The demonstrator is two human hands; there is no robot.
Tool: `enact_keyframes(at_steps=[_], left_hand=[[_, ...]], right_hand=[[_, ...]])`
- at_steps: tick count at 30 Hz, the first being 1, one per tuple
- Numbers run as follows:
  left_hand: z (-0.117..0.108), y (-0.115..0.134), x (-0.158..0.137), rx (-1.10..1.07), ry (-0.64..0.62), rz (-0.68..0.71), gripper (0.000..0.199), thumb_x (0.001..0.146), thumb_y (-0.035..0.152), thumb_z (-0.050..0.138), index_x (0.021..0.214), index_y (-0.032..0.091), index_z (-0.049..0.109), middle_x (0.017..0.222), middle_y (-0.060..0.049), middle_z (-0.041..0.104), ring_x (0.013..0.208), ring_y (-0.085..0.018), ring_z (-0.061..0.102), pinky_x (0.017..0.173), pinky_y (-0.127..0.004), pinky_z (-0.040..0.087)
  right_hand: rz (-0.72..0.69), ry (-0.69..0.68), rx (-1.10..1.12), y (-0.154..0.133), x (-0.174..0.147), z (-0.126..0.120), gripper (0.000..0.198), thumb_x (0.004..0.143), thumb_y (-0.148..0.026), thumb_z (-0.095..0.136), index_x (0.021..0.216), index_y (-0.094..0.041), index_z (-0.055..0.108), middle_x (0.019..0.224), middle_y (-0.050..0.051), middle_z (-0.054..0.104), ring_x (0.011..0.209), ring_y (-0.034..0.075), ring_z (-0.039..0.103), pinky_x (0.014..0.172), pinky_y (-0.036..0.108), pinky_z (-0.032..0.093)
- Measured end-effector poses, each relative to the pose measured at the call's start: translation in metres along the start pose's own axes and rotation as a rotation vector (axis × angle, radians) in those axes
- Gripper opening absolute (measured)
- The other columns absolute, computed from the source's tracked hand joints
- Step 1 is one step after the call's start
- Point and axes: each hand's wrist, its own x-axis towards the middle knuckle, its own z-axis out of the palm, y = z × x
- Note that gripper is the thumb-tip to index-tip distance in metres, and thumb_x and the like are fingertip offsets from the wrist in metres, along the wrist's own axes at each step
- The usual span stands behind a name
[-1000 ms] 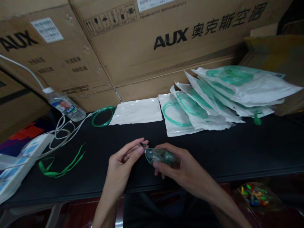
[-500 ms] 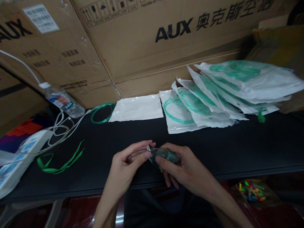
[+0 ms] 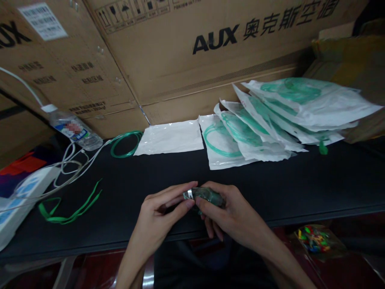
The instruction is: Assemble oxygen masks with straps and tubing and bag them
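Close to the table's front edge, my right hand (image 3: 233, 208) is closed around a see-through green mask (image 3: 210, 195) that looks like an oxygen mask. A shiny metal nose strip (image 3: 189, 194) sits at the mask's left end. My left hand (image 3: 162, 208) pinches that end, its thumb below the strip and its forefinger above; its other fingers are partly hidden. Much of the mask is covered by my right fingers. Left of my hands lies a loose green elastic strap (image 3: 72, 218).
White bags (image 3: 225, 162) with green tubing lie overlapped at the back right. Beside them are a flat white pouch (image 3: 170, 138) and a green tubing coil (image 3: 112, 150). At left are a water bottle (image 3: 76, 130), cables and a power strip (image 3: 33, 188). Cardboard boxes (image 3: 168, 72) stand behind.
The metal strip now shows more fully between my left thumb and forefinger, and the left fingers have straightened over the mask. The whole view has shifted slightly.
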Motion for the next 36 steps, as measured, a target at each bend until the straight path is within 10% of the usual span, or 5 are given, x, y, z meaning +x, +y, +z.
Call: enact_keyframes(at_steps=[36], left_hand=[[-0.0012, -0.0092, 0.0024, -0.104, -0.018, 0.065, 0.025, 0.085, 0.014, 0.079, 0.106, 0.029, 0.081, 0.110, 0.001, 0.079, 0.105, -0.015, 0.074, 0.098, -0.020, 0.057]], right_hand=[[-0.154, 0.034, -0.061, -0.0027, -0.0050, -0.0014, 0.004, 0.099, -0.026, 0.056, 0.100, -0.022, 0.055, 0.060, -0.008, 0.056, 0.052, 0.009, 0.050, 0.048, 0.019, 0.036]])
